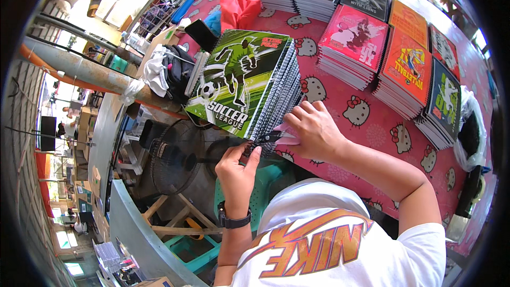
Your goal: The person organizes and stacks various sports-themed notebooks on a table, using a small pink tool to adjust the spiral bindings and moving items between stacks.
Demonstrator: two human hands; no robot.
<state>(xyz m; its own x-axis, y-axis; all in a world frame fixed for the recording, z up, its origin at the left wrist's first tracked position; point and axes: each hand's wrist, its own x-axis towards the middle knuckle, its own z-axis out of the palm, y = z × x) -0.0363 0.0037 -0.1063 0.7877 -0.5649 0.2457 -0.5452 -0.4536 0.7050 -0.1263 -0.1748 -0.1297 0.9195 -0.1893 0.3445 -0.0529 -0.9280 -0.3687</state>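
Note:
A stack of spiral-bound notebooks [234, 82] with green, black and white soccer covers lies at the table's edge in front of me. Its black wire bindings [281, 93] run down the right side. At the lower corner of the bindings, my left hand [236, 172] pinches the binding end of a notebook between thumb and fingers; exactly what it grips is partly hidden. My right hand [314, 132] is closed around pliers with pink handles [288, 134]. Their dark jaws [268, 137] point left, touching or almost touching the wire ends beside my left fingertips.
Several piles of spiral notebooks [353, 40] stand on the pink patterned tablecloth [366, 109]. A phone [201, 35], red cloth [239, 10] and dark bag [178, 72] lie beyond the soccer stack. Below the edge are a fan [175, 157] and green stool [260, 186]. A plastic bag [470, 127] hangs right.

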